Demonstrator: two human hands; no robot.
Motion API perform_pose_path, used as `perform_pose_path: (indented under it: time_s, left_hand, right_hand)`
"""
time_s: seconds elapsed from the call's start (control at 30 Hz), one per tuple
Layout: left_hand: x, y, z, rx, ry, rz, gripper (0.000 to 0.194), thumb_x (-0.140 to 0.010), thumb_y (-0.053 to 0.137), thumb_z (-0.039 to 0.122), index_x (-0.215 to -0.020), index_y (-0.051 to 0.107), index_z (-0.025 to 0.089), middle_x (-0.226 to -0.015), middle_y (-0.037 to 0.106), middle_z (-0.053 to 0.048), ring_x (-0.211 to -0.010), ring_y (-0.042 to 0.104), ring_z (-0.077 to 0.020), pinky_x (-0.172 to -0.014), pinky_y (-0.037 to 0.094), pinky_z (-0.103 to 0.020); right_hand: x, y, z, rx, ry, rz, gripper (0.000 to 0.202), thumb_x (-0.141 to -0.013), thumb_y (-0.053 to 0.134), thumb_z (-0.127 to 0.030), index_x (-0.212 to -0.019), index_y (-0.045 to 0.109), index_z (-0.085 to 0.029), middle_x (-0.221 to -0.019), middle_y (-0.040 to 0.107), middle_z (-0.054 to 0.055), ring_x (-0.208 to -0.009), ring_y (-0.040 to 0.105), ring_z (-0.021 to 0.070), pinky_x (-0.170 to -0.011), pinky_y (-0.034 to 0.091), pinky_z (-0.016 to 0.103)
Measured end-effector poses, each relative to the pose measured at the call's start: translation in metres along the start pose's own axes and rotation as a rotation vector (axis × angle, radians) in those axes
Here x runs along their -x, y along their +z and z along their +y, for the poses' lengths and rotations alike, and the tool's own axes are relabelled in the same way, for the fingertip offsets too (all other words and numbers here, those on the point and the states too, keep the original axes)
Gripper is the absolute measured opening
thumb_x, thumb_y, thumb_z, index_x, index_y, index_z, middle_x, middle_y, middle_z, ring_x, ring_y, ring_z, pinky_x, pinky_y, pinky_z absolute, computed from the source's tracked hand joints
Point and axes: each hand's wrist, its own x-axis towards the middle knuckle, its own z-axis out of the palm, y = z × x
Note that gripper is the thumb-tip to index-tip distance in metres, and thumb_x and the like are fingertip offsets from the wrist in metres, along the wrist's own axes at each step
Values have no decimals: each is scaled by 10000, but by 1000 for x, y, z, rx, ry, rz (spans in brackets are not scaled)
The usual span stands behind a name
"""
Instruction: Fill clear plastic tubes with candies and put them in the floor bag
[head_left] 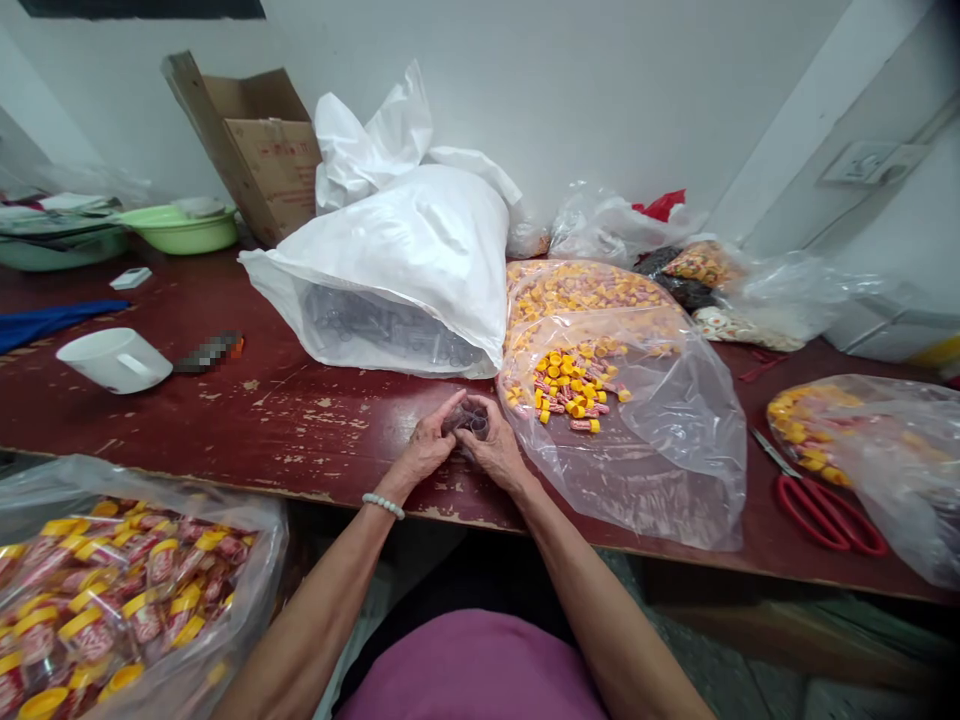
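Note:
My left hand (431,440) and my right hand (496,446) meet near the table's front edge, both curled around a few small clear plastic containers (470,418). Just behind them a large white sack (427,240) lies on its side, its mouth showing many clear containers (390,332). To the right of my hands is an open clear plastic bag (667,430) with small yellow-capped pieces with red-and-white wrapping (574,385) at its mouth. At the lower left, another clear bag (274,530) holds clear containers with yellow lids and red-and-white contents (90,630).
On the dark red table (315,430) are a white mug (116,360), a green basin (180,230) and a cardboard box (274,170) at the left. Red-handled scissors (829,515) and another bag of yellow-capped pieces (817,430) lie at the right.

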Motion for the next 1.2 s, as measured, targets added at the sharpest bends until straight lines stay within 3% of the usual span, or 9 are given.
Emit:
perform_pose_path:
  time_s: [0.13, 0.27, 0.47, 0.6, 0.67, 0.73, 0.93, 1.07, 1.2]
  left_hand:
    - [-6, -2, 1, 7, 8, -90, 775, -633, 479, -2, -1385, 395, 165, -1406, 460, -93, -1235, 484, -216, -1056, 370, -362]
    - [-9, -4, 7, 132, -5, -114, 752, -685, 578, 85, -1400, 364, 179, -1384, 479, -123, -1157, 539, -232, -967, 445, -364]
    - [-7, 15, 4, 306, -94, -45, 580, -690, 696, 242, -1237, 543, 125, -1246, 599, -128, -1123, 568, -234, -973, 437, -355]
    - [-11, 25, 2, 199, -105, 44, 477, -729, 676, 333, -1157, 601, 135, -1126, 666, -113, -1037, 616, -235, -918, 471, -344]
    - [-14, 26, 4, 154, -78, 26, 455, -749, 655, 330, -1164, 602, 153, -1154, 654, -106, -1070, 601, -233, -941, 458, -338]
    - [-15, 26, 6, 174, -48, -42, 495, -759, 643, 305, -1227, 559, 170, -1225, 615, -103, -1131, 568, -230, -981, 432, -339]
    - [-12, 26, 3, 405, -51, -258, 852, -676, 727, 227, -1419, 311, 227, -1395, 465, -120, -1251, 473, -259, -1004, 419, -356]
    - [-7, 25, 3, 389, -18, -286, 923, -665, 751, 244, -1441, 253, 270, -1489, 328, -101, -1350, 341, -262, -1062, 364, -358]
    - [-4, 26, 3, 278, 60, -228, 954, -669, 756, 275, -1452, 213, 239, -1501, 291, -132, -1354, 331, -272, -1097, 320, -387]
  right_hand:
    - [-3, -13, 1, -47, 22, -19, 483, -695, 673, -239, -1150, 516, -204, -1088, 632, 45, -998, 606, 174, -930, 459, 367]
    - [-4, -22, -1, -207, 87, -40, 515, -657, 731, -304, -1120, 532, -199, -1049, 648, 46, -969, 618, 171, -896, 484, 349]
    - [-4, -12, 4, -298, 134, 144, 422, -719, 670, -373, -1069, 521, -191, -1006, 666, 61, -942, 637, 179, -860, 505, 346]
    - [-2, -8, 5, -176, 153, 222, 418, -748, 640, -435, -1066, 518, -193, -1002, 653, 62, -926, 627, 177, -845, 498, 332]
    - [-1, -8, 3, -131, 162, 251, 446, -750, 639, -453, -1088, 503, -196, -1035, 639, 68, -948, 616, 182, -858, 489, 335]
    - [0, -8, 1, -100, 148, 255, 481, -759, 630, -464, -1125, 482, -190, -1093, 617, 85, -1005, 595, 191, -899, 469, 347]
    - [1, -8, 3, -79, 80, 194, 692, -802, 573, -494, -1344, 298, -161, -1269, 520, 140, -1173, 512, 214, -1022, 383, 381]
    - [1, -7, 6, -60, -8, 127, 746, -846, 505, -508, -1423, 169, -177, -1389, 416, 135, -1271, 424, 217, -1083, 310, 407]
    - [9, -10, 1, 12, -46, 55, 813, -843, 520, -500, -1450, 92, -169, -1460, 312, 157, -1347, 321, 232, -1114, 255, 439]
